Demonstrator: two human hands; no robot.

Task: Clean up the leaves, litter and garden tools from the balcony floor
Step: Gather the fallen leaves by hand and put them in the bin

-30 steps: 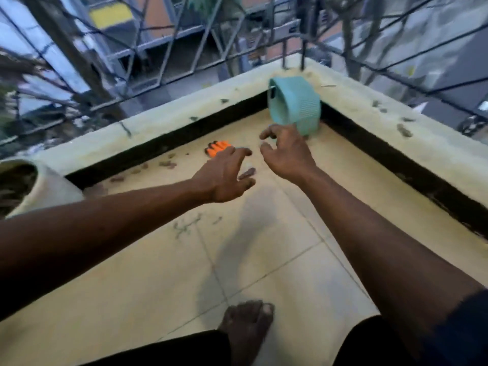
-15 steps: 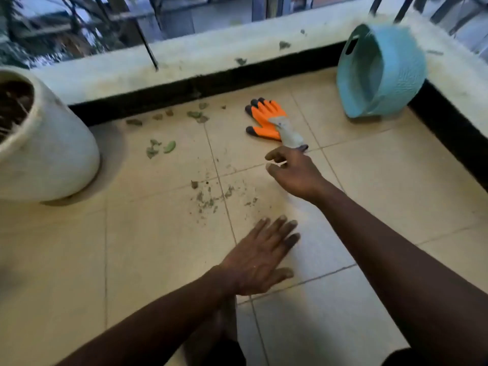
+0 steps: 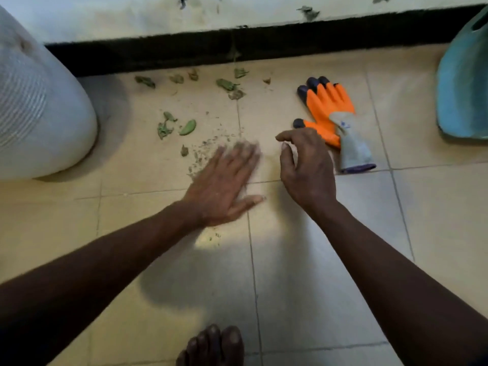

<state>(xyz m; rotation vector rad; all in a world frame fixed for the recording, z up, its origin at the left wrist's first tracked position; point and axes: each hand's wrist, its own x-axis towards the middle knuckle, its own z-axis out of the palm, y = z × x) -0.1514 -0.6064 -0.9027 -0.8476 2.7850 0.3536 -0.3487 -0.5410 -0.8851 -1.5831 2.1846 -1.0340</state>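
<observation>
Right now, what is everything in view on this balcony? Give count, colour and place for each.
pot: one, white, ribbed, left edge
basket: one, teal, right edge, cut off
wall: one, pale with black base band, top
floor: beige tiles
glove: at least one, orange with dark fingertips and grey cuff, right of centre
leaves: several, green, between pot and glove
debris: scattered crumbs, greenish-brown, centre
left hand: flat, fingers straight, over debris
right hand: fingers loosely curled, nothing visibly held, beside glove
foot: one, bare, bottom centre
</observation>
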